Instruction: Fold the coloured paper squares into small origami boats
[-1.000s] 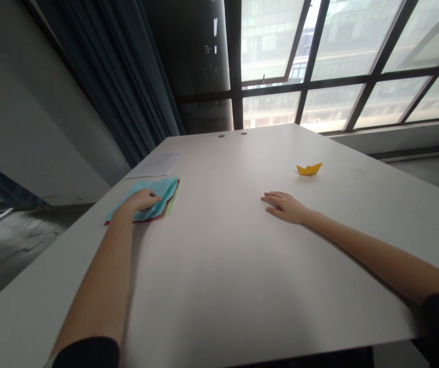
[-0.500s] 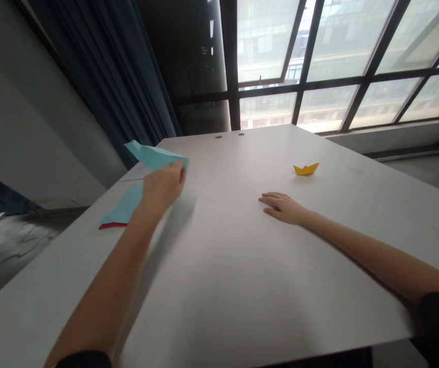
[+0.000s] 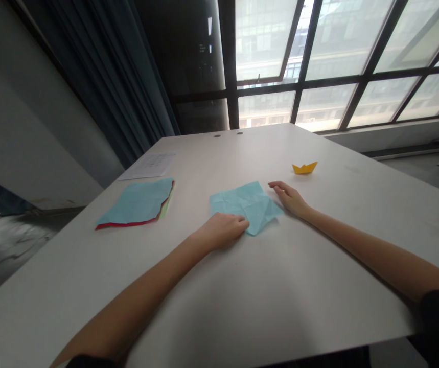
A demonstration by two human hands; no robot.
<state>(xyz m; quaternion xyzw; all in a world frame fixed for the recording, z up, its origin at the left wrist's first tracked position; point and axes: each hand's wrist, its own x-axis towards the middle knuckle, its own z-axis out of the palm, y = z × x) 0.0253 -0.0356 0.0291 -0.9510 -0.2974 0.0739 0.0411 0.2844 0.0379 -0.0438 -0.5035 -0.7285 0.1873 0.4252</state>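
Note:
A creased light-blue paper sheet (image 3: 247,204) lies flat on the white table (image 3: 242,286) in front of me. My left hand (image 3: 222,230) rests at its near-left corner with fingers curled, pinching the edge. My right hand (image 3: 290,197) lies flat and open on the table, its fingertips touching the sheet's right edge. A small yellow folded paper boat (image 3: 304,167) stands further back to the right of the sheet.
A stack of coloured paper sheets (image 3: 137,203), blue on top with red and green edges showing, lies at the left. A printed white sheet (image 3: 150,165) sits behind it near the table's left edge. Dark curtains and large windows stand beyond the table.
My left hand lifted one blue sheet off the stack, carried it rightwards and laid it on the table's middle. My right hand shifted slightly to the sheet's edge.

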